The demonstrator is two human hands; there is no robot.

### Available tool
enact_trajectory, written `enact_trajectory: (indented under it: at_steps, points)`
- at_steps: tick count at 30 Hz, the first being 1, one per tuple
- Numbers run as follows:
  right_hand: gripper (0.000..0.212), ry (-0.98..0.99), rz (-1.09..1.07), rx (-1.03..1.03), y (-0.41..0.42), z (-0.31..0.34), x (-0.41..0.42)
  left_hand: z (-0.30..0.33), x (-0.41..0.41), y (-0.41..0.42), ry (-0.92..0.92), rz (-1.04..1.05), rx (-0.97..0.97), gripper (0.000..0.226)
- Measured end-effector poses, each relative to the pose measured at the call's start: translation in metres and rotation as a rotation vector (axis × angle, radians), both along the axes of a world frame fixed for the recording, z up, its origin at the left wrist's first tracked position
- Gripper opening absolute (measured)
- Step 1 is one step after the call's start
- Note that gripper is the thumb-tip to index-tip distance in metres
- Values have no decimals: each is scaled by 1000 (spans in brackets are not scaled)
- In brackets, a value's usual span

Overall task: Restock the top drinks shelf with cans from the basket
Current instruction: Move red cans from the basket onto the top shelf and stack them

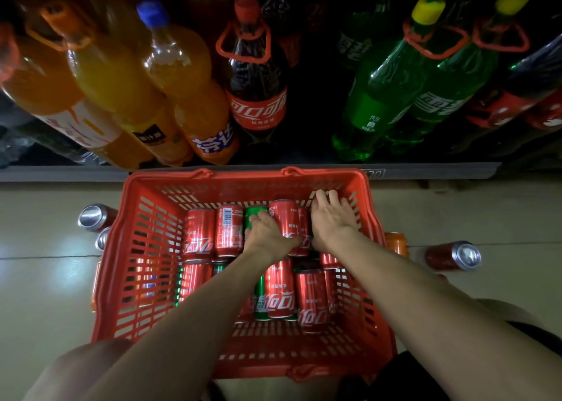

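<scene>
Shelf (249, 172): grey front edge runs across the frame just beyond the basket; large bottles stand on it.
Floor (45, 279): pale glossy tiles, carrying the basket and loose cans.
Basket (137, 279): red slotted plastic, on the floor against the shelf edge, holding cans laid on their sides in two rows.
Bottles: three orange soda bottles (121, 90) at left, one cola bottle (257, 96) at centre, two green soda bottles (380, 96) at right, further dark bottles at far right.
Left hand (267, 233): inside the basket, far row; grip curled round a green can (253, 215), a ring visible on one finger.
Right hand (333, 218): inside the basket at the far right corner; fingers bent down over the cans there; whether this grip holds one cannot be told.
Red cola cans (213, 233): most of the basket's load, lying side by side, a few green cans among them.
Loose cans on the floor: two just left of the basket (94, 218), an orange can (397, 242) touching its right wall, a red can (453, 256) lying farther right.
</scene>
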State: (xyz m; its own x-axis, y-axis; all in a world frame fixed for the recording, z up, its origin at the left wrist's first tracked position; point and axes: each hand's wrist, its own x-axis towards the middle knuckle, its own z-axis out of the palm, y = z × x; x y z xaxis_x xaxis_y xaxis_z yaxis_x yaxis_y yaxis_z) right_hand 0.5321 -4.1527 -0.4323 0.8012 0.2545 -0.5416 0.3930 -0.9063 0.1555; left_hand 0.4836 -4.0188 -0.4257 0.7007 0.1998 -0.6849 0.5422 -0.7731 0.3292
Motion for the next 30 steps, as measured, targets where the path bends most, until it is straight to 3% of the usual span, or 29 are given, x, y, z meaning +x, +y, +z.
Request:
enact_trajectory:
  at_steps: [9,16,20,28,30]
  points:
    - [97,-39,-64,29,5,-1,-4,-1,-3,-4,63,13,18,114]
    - [92,-39,-189,137,7,-1,-7,-5,-7,-12,22,17,68,114]
    - [89,-16,-320,258,9,3,-5,-4,-5,-7,35,92,-16,104]
    - [72,-19,-459,466,3,16,-1,-2,3,8,146,241,-239,120]
    - [69,-38,-481,470,4,17,-4,-8,4,13,141,300,-297,110]
